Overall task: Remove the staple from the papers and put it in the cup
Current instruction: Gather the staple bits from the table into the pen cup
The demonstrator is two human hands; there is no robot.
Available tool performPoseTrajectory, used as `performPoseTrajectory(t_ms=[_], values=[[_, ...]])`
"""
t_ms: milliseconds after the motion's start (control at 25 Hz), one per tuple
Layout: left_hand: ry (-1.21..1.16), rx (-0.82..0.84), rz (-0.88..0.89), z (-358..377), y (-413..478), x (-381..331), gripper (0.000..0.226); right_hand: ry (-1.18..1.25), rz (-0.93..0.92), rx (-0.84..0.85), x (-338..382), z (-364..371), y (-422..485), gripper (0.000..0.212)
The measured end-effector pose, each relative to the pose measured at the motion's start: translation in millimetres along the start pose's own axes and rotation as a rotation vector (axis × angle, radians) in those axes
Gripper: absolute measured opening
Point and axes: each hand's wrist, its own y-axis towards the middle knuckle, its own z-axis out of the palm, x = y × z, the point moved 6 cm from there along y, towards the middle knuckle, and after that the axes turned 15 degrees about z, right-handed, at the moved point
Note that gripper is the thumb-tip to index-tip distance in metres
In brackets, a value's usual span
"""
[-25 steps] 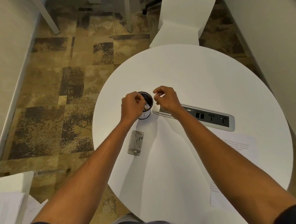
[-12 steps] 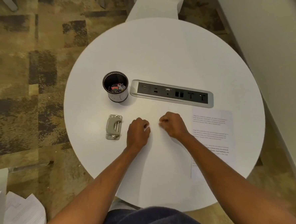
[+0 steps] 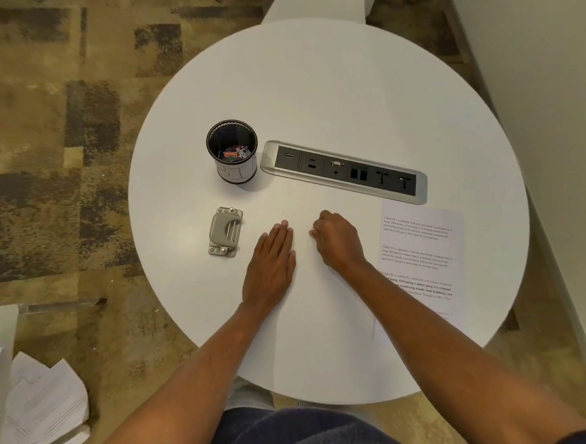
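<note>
left hand has flattened on the table; right hand stays curled.

Table: smooth white, slight sheen. Cup at 10 o'clock: black mesh inside. Remover: matt grey, shiny metal bits. Papers at 3: matt. Carpet: rough.

The table is plain white. The cup is black inside with a fine net pattern, and white outside with thin dark lines. The bits in it are red and white. The staple remover is grey with shiny silver parts. The socket strip has a silver rim and a dark grey middle. The paper is white with rows of black words. The carpet is tan and brown with dark patchy blocks. The clothes are dark blue
</note>
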Motion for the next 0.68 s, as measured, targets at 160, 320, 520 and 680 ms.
performPoseTrajectory(t_ms=[160,320,520,680], values=[[0.016,0.052,-0.014,8,-2,1,0.051,-0.026,0.003,-0.015,4,0,1,0.023],[0.012,0.025,-0.013,9,-4,0,0.05,-0.045,0.023,-0.015,10,2,2,0.015],[-0.002,0.009,-0.02,8,-3,1,0.049,-0.09,0.014,0.003,18,3,8,0.012],[0.004,-0.004,-0.015,9,-4,1,0.049,-0.104,0.012,0.022,23,3,12,0.013]])
